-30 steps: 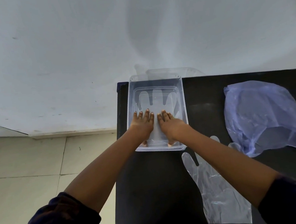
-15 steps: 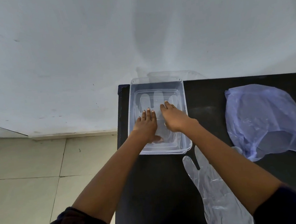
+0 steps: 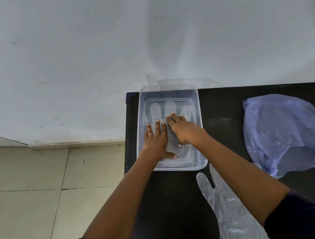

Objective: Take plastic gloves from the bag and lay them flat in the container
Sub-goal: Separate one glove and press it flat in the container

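Observation:
A clear plastic container (image 3: 196, 104) stands at the far left corner of the black table. A transparent glove (image 3: 170, 106) lies flat on its floor, fingers pointing away from me. My left hand (image 3: 155, 138) rests palm down on the glove's lower part, fingers spread. Beside it, my right hand (image 3: 182, 129) presses flat on the glove too, its fingertips reaching the glove's fingers. A second clear glove (image 3: 230, 206) lies on the table near me, partly under my right forearm. The pale blue plastic bag (image 3: 288, 131) lies crumpled at the right.
The black table (image 3: 180, 204) ends at its left edge just beside the container, with tiled floor (image 3: 35, 198) below. A white wall (image 3: 107, 47) rises behind. A clear lid (image 3: 187, 81) leans behind the container.
Both hands have slid farther into the container along the glove, the right hand more than the left, and now lie slightly apart.

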